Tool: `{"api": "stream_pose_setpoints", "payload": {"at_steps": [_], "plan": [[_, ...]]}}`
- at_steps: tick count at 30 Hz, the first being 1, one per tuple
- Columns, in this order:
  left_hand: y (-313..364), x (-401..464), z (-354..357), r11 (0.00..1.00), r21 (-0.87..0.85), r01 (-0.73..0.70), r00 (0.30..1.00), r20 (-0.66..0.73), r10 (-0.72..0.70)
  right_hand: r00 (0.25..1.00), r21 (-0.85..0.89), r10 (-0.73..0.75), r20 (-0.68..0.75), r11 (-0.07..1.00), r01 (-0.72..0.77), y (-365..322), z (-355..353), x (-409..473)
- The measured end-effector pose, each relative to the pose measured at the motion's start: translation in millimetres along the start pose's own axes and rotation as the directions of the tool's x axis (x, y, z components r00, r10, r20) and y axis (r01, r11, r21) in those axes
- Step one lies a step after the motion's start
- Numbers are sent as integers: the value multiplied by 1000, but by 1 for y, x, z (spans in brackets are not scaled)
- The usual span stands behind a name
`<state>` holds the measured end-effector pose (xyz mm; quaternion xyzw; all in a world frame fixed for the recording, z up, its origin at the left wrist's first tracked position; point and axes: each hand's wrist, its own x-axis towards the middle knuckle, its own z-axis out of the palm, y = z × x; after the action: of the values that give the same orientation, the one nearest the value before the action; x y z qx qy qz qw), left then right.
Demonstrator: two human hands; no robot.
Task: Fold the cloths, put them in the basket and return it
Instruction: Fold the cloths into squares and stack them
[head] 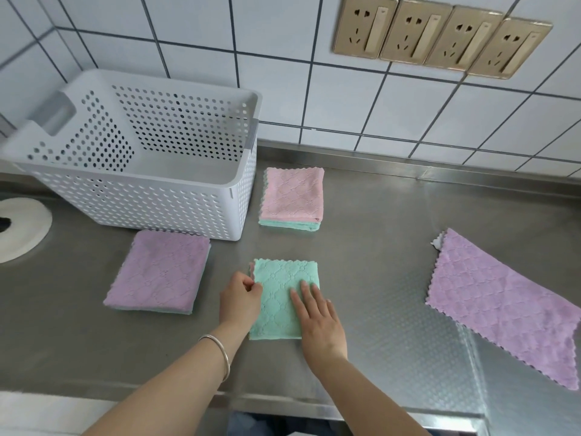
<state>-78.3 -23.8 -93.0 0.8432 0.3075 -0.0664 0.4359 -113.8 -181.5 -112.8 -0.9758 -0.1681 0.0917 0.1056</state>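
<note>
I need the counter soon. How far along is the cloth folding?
Done: a folded pink cloth and a folded purple cloth lie on the counter. In hand: left hand and right hand press the green cloth. Left: the unfolded purple cloth, filling the empty basket, returning it.

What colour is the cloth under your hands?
Mint green folded cloth with a quilted diamond pattern, head view.

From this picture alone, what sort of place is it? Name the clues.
Probably a kitchen or utility room: a stainless steel counter, a white tiled wall and a row of wall sockets.
</note>
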Motion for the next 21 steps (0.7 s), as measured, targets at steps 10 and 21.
{"api": "stream_pose_setpoints", "payload": {"at_steps": [10, 21], "plan": [[-9, -7, 1, 1000, -21, -22, 996, 84, 24, 999, -43, 41, 15, 998, -40, 1, 5, -1], [-18, -6, 1, 972, 206, -114, 990, 105, 93, 962, -43, 1, 272, 999, 11, 4, -16, -2]]}}
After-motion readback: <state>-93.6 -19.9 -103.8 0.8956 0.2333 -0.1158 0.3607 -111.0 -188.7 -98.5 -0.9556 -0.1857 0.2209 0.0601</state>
